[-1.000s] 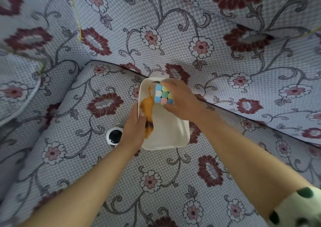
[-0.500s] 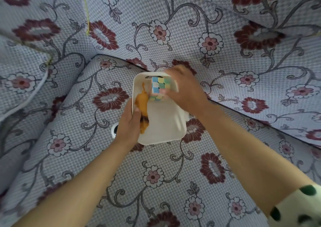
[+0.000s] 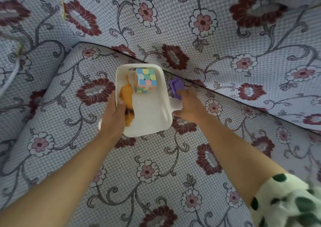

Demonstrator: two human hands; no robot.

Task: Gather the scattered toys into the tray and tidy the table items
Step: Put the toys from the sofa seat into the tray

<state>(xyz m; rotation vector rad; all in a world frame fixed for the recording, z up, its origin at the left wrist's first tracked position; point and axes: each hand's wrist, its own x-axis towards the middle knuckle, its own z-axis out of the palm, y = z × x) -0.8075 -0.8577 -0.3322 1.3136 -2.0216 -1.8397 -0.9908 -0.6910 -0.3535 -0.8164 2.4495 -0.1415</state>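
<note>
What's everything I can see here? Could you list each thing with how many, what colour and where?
Tray: one, white, on the floral cushion, centre of view.
Puzzle cube: one, pastel squares, in the tray's far end.
Orange toy: one, orange with a dark patch, along the tray's left side, partly under the thumb.
Purple toy: one, purple, on the cushion just right of the tray.
Floral cover: one, pale blue with dark red and white flowers, over seat and backrest.
Left hand: one, gripping the tray's left rim.
Right hand: one, blurred, at the purple toy; grasp unclear.
Sleeve: one, cream with green spots, right forearm.
</note>
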